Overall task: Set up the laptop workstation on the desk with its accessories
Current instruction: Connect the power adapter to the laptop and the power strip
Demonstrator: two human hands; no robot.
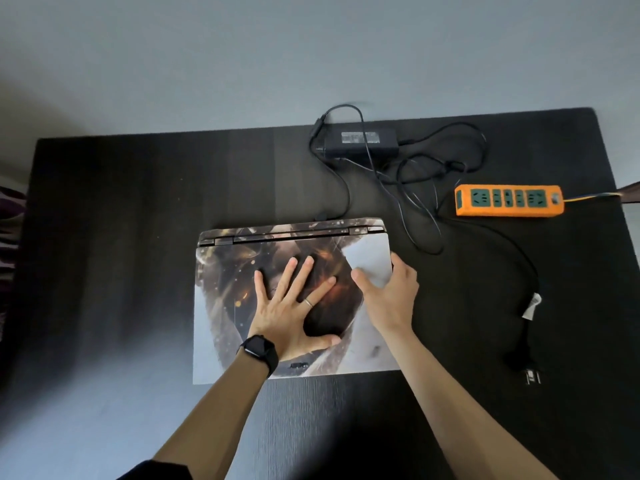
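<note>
A closed laptop [221,306] with a picture skin on its lid lies in the middle of the dark desk [104,237], hinge away from me. My left hand [294,306] lies flat on the lid with fingers spread. My right hand [388,296] holds the laptop's right edge, thumb on the lid and fingers round the side. A black power brick [360,142] lies behind the laptop. Its tangled cable [415,188] runs to the laptop's back and to a black wall plug [526,368] at the right. An orange power strip [509,199] lies at the far right.
The desk's far edge meets a pale grey wall. The strip's own cord [595,196] runs off the desk's right edge. A patterned fabric [10,237] shows beyond the left edge. A black watch sits on my left wrist.
</note>
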